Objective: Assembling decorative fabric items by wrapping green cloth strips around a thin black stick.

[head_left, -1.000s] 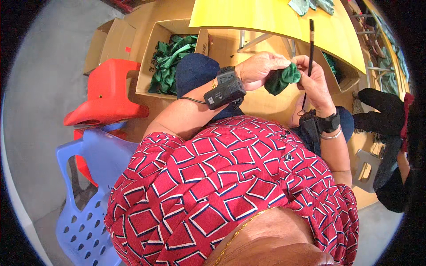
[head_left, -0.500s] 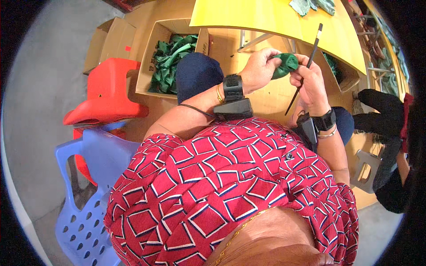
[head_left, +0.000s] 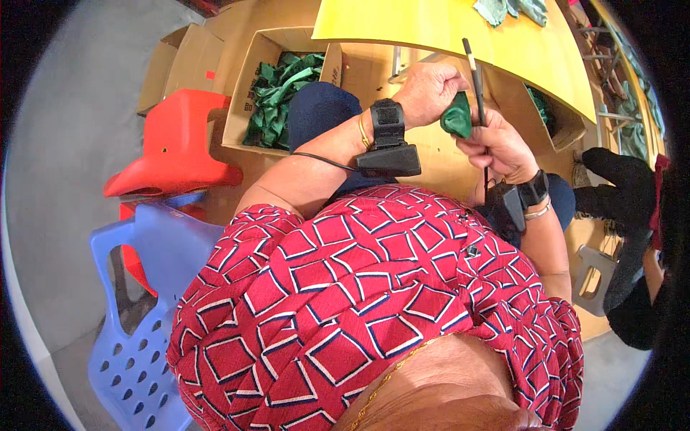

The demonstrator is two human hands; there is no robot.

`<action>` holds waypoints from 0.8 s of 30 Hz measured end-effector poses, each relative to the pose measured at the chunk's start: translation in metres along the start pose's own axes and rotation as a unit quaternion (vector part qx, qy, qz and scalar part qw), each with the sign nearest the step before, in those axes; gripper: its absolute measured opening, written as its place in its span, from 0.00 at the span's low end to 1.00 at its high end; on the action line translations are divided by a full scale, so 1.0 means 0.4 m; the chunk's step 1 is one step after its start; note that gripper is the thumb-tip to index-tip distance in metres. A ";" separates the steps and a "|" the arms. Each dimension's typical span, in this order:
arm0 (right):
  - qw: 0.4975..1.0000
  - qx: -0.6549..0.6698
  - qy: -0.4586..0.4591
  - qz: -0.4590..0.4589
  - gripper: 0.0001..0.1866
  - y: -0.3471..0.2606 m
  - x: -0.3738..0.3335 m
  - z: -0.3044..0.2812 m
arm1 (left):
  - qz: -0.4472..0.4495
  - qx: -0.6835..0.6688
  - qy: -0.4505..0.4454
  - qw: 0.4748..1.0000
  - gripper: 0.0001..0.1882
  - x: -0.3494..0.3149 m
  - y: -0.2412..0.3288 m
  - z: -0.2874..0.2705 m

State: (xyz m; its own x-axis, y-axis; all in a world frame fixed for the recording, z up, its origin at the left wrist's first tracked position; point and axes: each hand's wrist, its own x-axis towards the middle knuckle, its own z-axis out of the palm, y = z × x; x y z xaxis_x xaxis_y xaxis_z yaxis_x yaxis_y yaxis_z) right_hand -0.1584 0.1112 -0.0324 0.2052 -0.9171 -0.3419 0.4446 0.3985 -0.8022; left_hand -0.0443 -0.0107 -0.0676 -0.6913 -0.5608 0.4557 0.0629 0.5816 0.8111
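A small dark-green piece that looks like folded cloth (head_left: 457,117) hangs between my two hands. My left hand (head_left: 429,92) is closed, its fingers pinching the upper end of the piece. Below it and to its right, my right hand (head_left: 503,147) grips the lower edge of the piece between thumb and finger. That same hand also holds a thin black stick (head_left: 474,75), which stands nearly upright with a pale band close to its top end. The lower part of the stick passes behind the fingers of my right hand.
A yellow table (head_left: 431,21) lies ahead, with pale-green pieces (head_left: 512,10) on it. Cardboard boxes of green pieces stand left (head_left: 236,118) and right (head_left: 568,131). Red (head_left: 172,144) and blue (head_left: 144,316) plastic chairs are at my left. Another person's dark-clothed leg (head_left: 611,169) is at right.
The green piece has turned to hang downward, and my left hand has risen to its top end. The black stick has swung from a slant to nearly upright.
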 end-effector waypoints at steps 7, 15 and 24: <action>0.958 0.183 -0.217 0.039 0.09 0.014 -0.001 -0.004 | -0.039 -0.102 -0.084 0.991 0.10 0.001 0.052 0.024; 0.947 0.251 -0.193 -0.056 0.05 0.017 -0.007 -0.026 | -0.054 -0.245 -0.039 0.967 0.06 -0.014 0.001 0.040; 0.971 0.227 -0.078 -0.004 0.05 -0.009 0.015 0.011 | -0.197 -0.531 -0.004 0.824 0.18 -0.014 0.040 0.027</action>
State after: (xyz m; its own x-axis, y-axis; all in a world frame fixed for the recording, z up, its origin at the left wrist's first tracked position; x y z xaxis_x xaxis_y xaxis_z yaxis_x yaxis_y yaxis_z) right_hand -0.1551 0.1043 -0.0296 0.3144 -0.9210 -0.2299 0.7776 0.3888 -0.4941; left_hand -0.0473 0.0082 -0.0613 -0.8131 -0.5765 0.0809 0.4241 -0.4915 0.7606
